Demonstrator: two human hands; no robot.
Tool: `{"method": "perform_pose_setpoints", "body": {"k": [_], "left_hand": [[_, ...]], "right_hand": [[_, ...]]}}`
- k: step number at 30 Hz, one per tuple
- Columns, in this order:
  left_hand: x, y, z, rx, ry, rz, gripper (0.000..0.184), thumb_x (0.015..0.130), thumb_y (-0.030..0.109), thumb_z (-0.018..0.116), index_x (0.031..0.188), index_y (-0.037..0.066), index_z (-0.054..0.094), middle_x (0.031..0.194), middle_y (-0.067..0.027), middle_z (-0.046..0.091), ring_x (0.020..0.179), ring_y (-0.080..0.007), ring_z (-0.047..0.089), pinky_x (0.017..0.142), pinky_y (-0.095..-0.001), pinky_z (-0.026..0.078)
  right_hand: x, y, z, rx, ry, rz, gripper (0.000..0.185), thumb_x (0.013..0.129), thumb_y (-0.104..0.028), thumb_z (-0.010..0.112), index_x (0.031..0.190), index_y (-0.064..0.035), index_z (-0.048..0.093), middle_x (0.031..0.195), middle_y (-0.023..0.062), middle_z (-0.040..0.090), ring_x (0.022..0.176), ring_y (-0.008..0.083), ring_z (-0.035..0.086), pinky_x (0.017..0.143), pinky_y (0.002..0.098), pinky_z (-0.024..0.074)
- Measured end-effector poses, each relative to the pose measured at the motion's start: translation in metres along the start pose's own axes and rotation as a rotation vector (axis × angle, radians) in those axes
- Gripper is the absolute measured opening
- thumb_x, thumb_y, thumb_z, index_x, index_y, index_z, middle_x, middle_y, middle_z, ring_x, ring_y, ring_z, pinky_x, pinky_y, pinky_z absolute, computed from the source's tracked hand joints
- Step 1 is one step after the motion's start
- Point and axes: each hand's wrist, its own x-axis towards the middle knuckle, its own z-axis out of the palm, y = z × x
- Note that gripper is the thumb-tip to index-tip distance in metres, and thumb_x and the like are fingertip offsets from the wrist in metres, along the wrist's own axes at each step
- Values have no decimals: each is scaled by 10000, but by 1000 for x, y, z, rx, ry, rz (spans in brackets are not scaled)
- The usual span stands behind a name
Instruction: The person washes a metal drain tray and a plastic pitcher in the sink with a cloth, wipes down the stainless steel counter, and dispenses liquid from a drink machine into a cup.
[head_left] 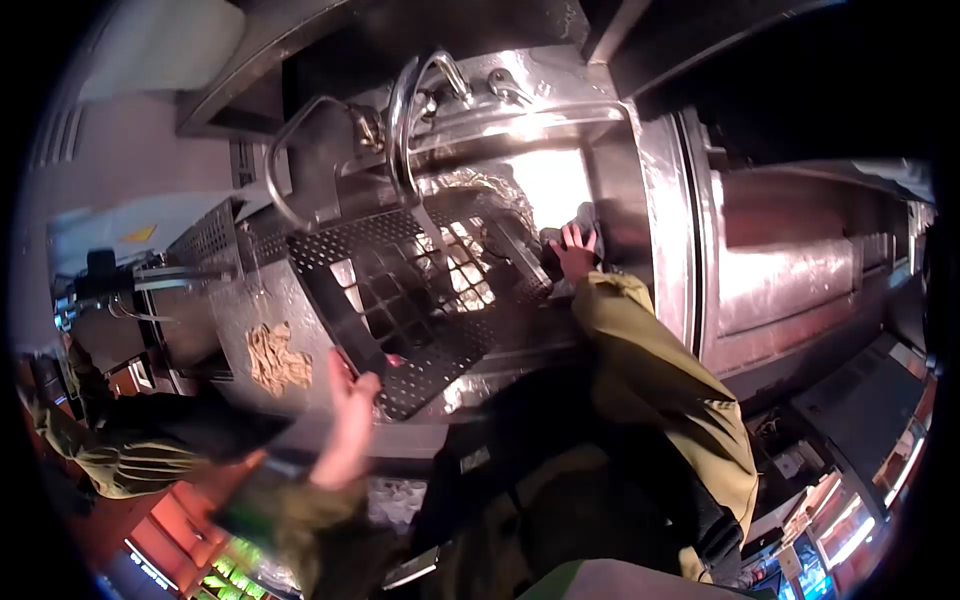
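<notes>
A black perforated rack (pixel 435 370) with a grid in its middle lies tilted across the sink (pixel 615 160). My left hand (pixel 352 400) grips its near left edge, thumb and fingers closed on it, a little blurred. Over the rack's far side curves a chrome faucet (pixel 400 130), and a stream of water (pixel 430 228) seems to fall from it onto the rack. At the sink's right side, my right hand (pixel 575 252) presses on a bunched dark cloth (pixel 586 214), close to the rack's right end. The cloth is partly hidden under the fingers.
A crumpled tan cloth (pixel 278 358) lies on the wet metal counter (pixel 245 310) left of the sink. A second curved spout (pixel 280 170) and a tap handle (pixel 508 86) stand at the back. A raised metal divider (pixel 690 230) runs along the right.
</notes>
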Motion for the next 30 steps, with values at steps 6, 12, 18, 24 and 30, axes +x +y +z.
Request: {"method": "perform_pose_setpoints", "body": {"k": [6,12,18,24,30], "left_hand": [[17,-49,55,-55,59,-40,437,729,-93,373,1150,13,317,1022,-98,486,847,-126,485,698,-212,409],[21,-87,78,50,-101,147,308,748,-48,475,1015,40,350,911,-60,460,825,-90,440,647,-202,382],[80,-42,90,-779,-87,-205,448,862,419,452,1096,40,399,968,-66,503,876,-152,485,753,-284,414],[101,-20,108,-861,39,-318,583,847,547,369,1127,44,459,1024,-68,525,946,-162,495,794,-313,413],[112,-40,110,-592,245,-155,545,872,503,361,1092,18,479,996,-59,525,887,-148,508,760,-281,421]], "right_hand": [[29,14,15,43,-156,266,201,754,-228,488,952,-190,488,957,106,490,757,260,556,610,442,470],[103,33,-129,575,-184,604,457,686,-235,582,1123,-151,480,1098,169,458,924,356,535,785,417,450],[127,-8,-151,1046,-139,-93,473,688,-170,570,1144,-100,468,1094,189,484,1009,340,496,852,385,410],[94,-98,-268,1027,-327,-292,363,756,-212,579,1092,-106,495,1028,148,515,960,311,515,835,383,414],[115,-126,-254,959,-164,-192,242,761,-267,537,943,-112,576,981,96,574,832,289,575,696,377,448]]}}
